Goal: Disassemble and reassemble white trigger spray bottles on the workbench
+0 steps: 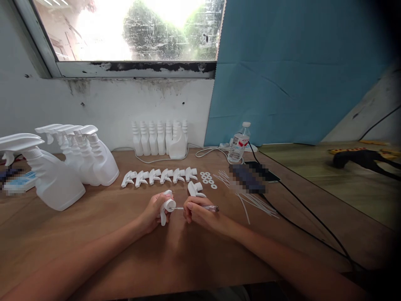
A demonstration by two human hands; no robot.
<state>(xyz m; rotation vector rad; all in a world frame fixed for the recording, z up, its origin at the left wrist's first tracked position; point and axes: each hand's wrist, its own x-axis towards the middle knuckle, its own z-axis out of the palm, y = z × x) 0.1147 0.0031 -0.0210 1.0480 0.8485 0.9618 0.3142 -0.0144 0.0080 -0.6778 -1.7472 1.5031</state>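
My left hand [154,213] is closed around a white trigger spray head [169,205], its round cap end facing right. In my right hand [200,212] is a screwdriver [211,207] with a clear, pinkish handle. The thin metal shaft points left, and its tip meets the cap end of the spray head. Just beyond my right hand lies another spray head [196,188], partly hidden by the fingers. Several more spray heads [167,176] lie in a row farther back. Small white ring washers [206,177] are grouped to the right of that row.
Assembled white spray bottles [59,184] stand at the left. Several bottles without heads [161,140] line the wall. Thin white tubes [257,203], a water bottle [239,144], a phone [263,171] and black cables [308,211] occupy the right side of the brown table [125,267].
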